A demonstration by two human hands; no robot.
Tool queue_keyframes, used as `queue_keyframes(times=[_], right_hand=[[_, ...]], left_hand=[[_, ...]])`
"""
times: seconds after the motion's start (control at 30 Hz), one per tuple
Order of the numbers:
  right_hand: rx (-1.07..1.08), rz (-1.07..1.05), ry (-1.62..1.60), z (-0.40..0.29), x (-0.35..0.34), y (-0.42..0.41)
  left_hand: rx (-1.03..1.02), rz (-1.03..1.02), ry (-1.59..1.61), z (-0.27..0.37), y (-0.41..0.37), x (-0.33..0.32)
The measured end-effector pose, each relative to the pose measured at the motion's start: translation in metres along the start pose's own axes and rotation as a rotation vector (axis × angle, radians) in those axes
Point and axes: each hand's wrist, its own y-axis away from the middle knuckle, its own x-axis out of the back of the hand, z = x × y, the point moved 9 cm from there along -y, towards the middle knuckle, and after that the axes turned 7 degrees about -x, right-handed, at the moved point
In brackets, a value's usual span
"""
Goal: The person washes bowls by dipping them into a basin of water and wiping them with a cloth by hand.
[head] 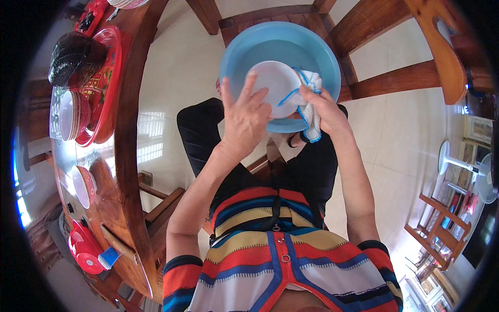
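Note:
A white bowl (275, 87) is held above the light blue plastic basin (234, 50), its pale inside facing up. My right hand (325, 109) grips a white cloth with blue edging (310, 80) at the bowl's right rim, and part of the cloth lies over that rim. At the bowl's left side is my left hand (247, 117), with two fingers spread apart and the others bent over the bowl's edge. Whether its hidden thumb touches the bowl is unclear. Water appears to stand in the basin, which rests on a wooden chair or stool (269, 17).
Left of me runs a wooden table (103, 179). On it are a red tray (117, 50), stacked bowls (74, 115), a single bowl (84, 187), a dark bag-like bundle (76, 58) and a red plastic item (85, 249). Wooden furniture (401, 80) stands beyond the basin to the right.

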Motion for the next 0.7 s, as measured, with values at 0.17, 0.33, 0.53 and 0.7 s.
queue_keyframes(times=[0.17,0.33,0.53,0.7], right_hand=[[0.253,0.024,0.049,-0.026,0.002,0.015],[0.726,0.068,0.846,-0.034,-0.071,0.054],[1.000,0.411,1.175,-0.035,-0.101,0.056],[0.697,0.380,0.754,-0.042,-0.060,0.014]], left_hand=[[0.669,0.089,0.949,-0.054,0.024,-0.033],[0.599,0.241,1.375,-0.045,0.025,-0.049],[0.366,0.367,1.261,-0.031,0.020,-0.032],[0.529,0.204,1.202,-0.032,0.025,-0.039]])
